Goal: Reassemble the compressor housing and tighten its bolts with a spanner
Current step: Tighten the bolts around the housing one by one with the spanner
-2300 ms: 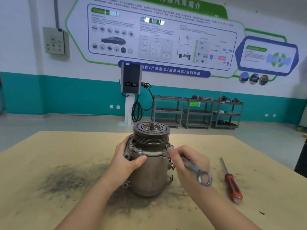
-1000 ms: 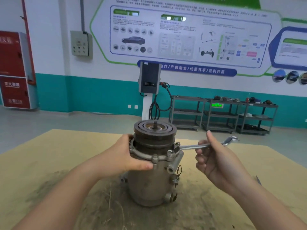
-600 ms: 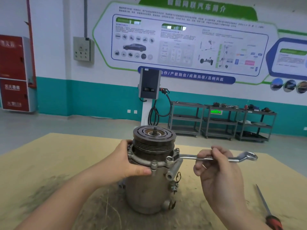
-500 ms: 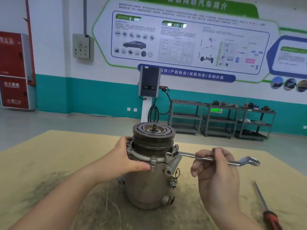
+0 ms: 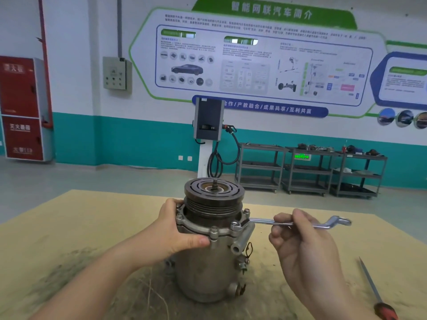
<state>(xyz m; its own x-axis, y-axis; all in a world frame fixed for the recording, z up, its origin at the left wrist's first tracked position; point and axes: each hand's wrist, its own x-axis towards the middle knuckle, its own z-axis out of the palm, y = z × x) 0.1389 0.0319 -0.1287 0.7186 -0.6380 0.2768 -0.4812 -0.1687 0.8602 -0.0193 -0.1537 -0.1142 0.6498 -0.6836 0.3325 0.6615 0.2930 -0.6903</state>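
1. The left hand reaches in from the lower left and wraps the flange of the compressor housing: the thumb lies along the front of the flange and the fingers curl round its far left side, so the grip is closed on the housing.
2. The right hand comes in from the lower right, palm turned towards the camera, with the fingers curled over the shank of the spanner; the grip pinches the spanner at about mid-length.
3. The spanner lies roughly level, its left end seated on a bolt at the right front of the flange, its cranked ring end pointing right, past the hand.
4. The housing stands upright on the tabletop, pulley on top.
5. A red-handled screwdriver lies on the tabletop at the lower right, apart from the hand.
6. Metal shelf carts by the far wall carry small items too blurred to identify.
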